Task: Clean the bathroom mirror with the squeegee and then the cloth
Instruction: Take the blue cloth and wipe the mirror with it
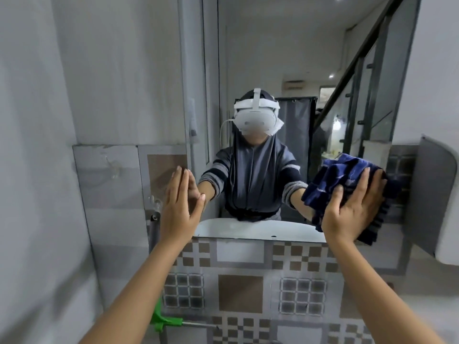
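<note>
Two steps make up this task, and judging from what is in the hands, the second one is in progress. The squeegee (165,320), with its green head, is at the lower left of the frame, below the left forearm and well apart from both hands. Nobody holds it, so I judge the squeegee step to be finished.

The right hand (352,207) is at the right of the frame. Its fingers are spread and nearly straight, and they press the dark blue cloth (378,223) flat against the lower right part of the mirror (260,70). The cloth is bunched under the palm and shows around the hand on several sides. The fingers do not pinch it.

The left hand (177,207) is empty. Its fingers are straight and close together, and the fingertips touch the glass near the left edge of the mirror, probably for support.

How much glass has been wiped I cannot tell, because no streaks or drops are visible at this sharpness. The centre and the whole upper part of the mirror are far from the cloth, so much wiping probably remains.
</note>
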Available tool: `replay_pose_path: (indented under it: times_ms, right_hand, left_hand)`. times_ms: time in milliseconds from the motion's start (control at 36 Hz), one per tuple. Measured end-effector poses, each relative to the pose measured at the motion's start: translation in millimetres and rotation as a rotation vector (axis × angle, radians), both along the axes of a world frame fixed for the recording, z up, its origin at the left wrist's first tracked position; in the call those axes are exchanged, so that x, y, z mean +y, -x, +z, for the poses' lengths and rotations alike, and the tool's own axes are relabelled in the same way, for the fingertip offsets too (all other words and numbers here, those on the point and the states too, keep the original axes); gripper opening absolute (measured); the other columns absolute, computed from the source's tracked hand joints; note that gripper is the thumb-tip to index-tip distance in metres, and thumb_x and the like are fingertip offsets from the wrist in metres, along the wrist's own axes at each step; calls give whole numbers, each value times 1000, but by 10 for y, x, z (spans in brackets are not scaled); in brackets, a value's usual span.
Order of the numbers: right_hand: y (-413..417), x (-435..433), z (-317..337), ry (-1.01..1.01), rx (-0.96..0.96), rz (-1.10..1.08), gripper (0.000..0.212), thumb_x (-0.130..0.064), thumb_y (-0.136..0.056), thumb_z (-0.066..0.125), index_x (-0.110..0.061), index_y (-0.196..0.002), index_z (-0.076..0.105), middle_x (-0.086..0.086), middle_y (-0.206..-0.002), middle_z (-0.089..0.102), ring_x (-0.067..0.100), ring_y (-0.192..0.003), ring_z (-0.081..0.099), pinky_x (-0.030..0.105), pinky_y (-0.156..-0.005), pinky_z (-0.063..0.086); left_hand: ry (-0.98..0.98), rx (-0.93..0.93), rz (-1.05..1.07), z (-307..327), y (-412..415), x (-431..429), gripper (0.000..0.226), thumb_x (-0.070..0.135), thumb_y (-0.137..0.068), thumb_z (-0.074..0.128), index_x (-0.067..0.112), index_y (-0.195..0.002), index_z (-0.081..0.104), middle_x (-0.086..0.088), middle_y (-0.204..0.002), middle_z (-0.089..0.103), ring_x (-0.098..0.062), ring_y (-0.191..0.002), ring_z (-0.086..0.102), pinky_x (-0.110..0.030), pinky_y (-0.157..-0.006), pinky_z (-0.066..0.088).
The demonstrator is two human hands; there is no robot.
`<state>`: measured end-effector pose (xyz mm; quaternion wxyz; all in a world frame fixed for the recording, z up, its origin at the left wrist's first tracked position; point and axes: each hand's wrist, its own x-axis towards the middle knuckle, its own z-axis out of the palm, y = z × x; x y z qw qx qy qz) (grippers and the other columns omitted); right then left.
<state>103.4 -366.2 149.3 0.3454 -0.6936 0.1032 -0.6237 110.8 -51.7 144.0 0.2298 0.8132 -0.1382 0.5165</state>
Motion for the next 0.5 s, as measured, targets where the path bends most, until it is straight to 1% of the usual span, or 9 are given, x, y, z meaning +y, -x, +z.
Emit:
replay_pose_path:
  times_ms: [56,111,222,278,333,417,444,500]
  right_hand:
    - [-27,112,-17,-80,-17,-21,59,-32,-94,37,-14,-147,21,7,-156,15,22,-144,9,35,-116,3]
    - [-50,247,-24,-147,-34,-43,58,-32,-95,37,-11,-147,22,10,-156,17,26,-144,11,36,-116,5]
    - [-73,597,-26,-251,-53,-67,57,-31,-96,37,-7,-146,24,15,-154,20,30,-143,15,36,-115,7]
    - [-87,789,-23,-280,-59,-74,57,-29,-95,38,-5,-145,25,16,-153,21,32,-142,16,39,-115,10]
    - [-101,987,-33,-287,-52,-65,58,-30,-94,37,-5,-145,25,17,-153,21,33,-142,16,41,-114,11]
    - [-115,1303,-68,-238,-33,-46,60,-32,-93,34,-4,-145,24,18,-153,21,34,-142,15,43,-115,11]
    - [-117,1401,-78,-221,-27,-41,60,-32,-93,34,-4,-145,24,18,-153,21,35,-142,15,43,-115,10]
    - [-111,1584,-86,-197,-12,-30,60,-32,-93,34,-5,-146,23,17,-154,19,34,-142,14,42,-115,9]
  left_hand:
    - [-26,-29,-33,90,-36,39,64,40,-92,40,10,-145,19,-7,-153,16,-20,-142,14,-32,-109,27]
    - [-64,-60,-62,210,-82,94,62,36,-93,40,9,-145,19,-8,-154,16,-19,-142,14,-28,-112,23]
    - [-184,-122,-87,454,-165,212,56,29,-97,37,8,-144,17,-10,-153,16,-17,-142,11,-30,-116,17]
    - [-228,-125,-89,558,-187,266,55,29,-97,36,9,-145,15,-9,-153,15,-18,-143,10,-23,-116,10]
    - [-264,-123,-103,629,-207,309,56,28,-97,37,9,-145,15,-8,-154,14,-19,-142,11,-15,-114,6]
    - [-290,-125,-123,678,-223,383,58,31,-97,38,10,-146,15,-3,-154,10,-15,-142,10,-3,-107,5]
    - [-292,-125,-124,681,-221,406,58,32,-97,38,11,-146,15,-1,-153,9,-13,-142,10,-1,-104,6]
    - [-303,-124,-132,682,-208,441,58,33,-97,37,13,-146,14,2,-153,8,-10,-141,10,-2,-104,7]
